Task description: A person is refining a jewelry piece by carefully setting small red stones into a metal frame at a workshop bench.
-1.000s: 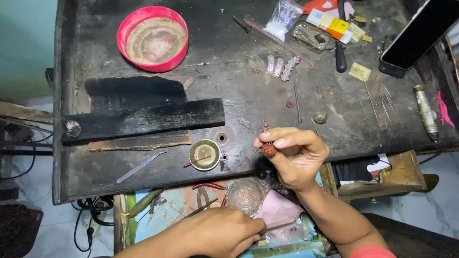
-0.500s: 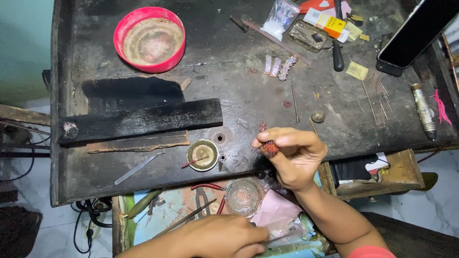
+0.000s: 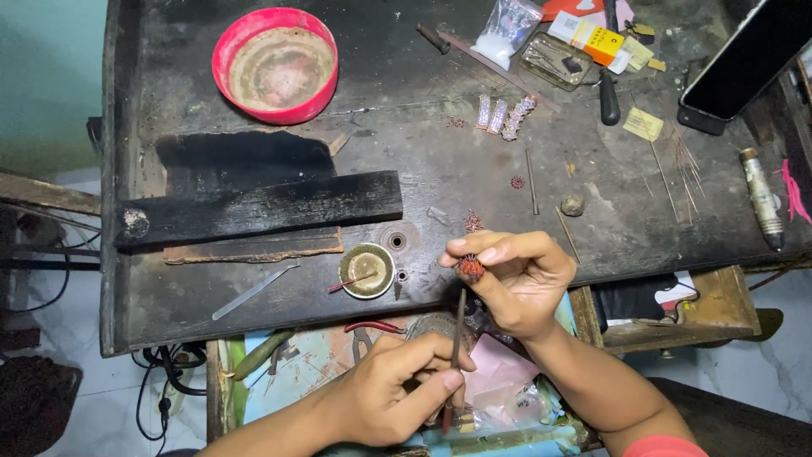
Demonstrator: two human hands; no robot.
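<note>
Fingers of right hand pinched around small red ornament, held just over bench edge. Left hand closed on thin tool, tip touching ornament from below. Probably mid-setting; next calls for steady, fine pressure. Half a second ago, left hand lay lower over tray, no tool raised; now lifted to ornament.

The bead I pinch is reddish and speckled, perhaps orange-flecked; it's too small to be sure. My stick is dark brown. The bowl is bright pink with a tan, stained inside. The small dish is brassy gold. The bench is sooty black.
</note>
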